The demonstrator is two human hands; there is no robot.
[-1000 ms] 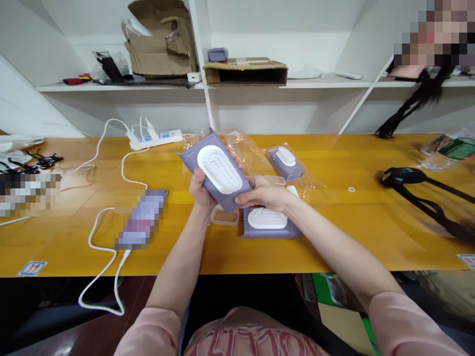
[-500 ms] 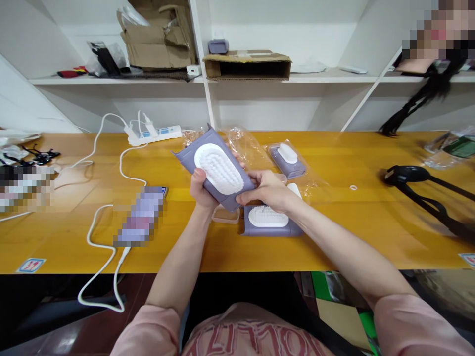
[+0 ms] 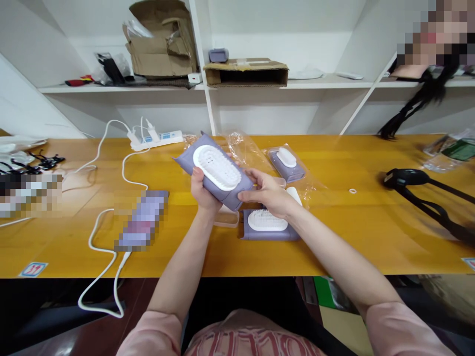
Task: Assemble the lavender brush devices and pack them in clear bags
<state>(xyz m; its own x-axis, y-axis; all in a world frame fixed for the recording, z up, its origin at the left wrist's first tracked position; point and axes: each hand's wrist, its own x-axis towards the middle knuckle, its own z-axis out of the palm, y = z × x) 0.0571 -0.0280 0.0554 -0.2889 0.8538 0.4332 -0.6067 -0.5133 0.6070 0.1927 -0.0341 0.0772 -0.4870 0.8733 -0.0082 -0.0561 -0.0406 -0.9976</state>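
Note:
A purple plastic case [image 3: 233, 198] with a white oval bristled part [image 3: 217, 168] on its face is held tilted above the table. My left hand [image 3: 205, 193] grips its lower left edge, thumb on the front and fingers behind. At the lower right corner, my right hand [image 3: 269, 194] pinches the case, thumb in front; its other fingertips are partly hidden. Below my right hand lies a second purple case [image 3: 269, 234] with a white bristled oval, partly covered by my wrist. A clear plastic tray [image 3: 228, 218] rests beside it, partly hidden.
Another purple case [image 3: 285, 170] lies behind in a clear bag [image 3: 247, 151]. A phone [image 3: 143, 220] on a white cable is to the left, near a power strip [image 3: 161, 140]. Black straps [image 3: 411, 180] lie right. A cardboard box [image 3: 247, 73] sits on the shelf; a person is at upper right.
The held case has tilted slightly, and its bristled face now shows at a different angle. Both hands keep hold of it. The whole view has shifted a little.

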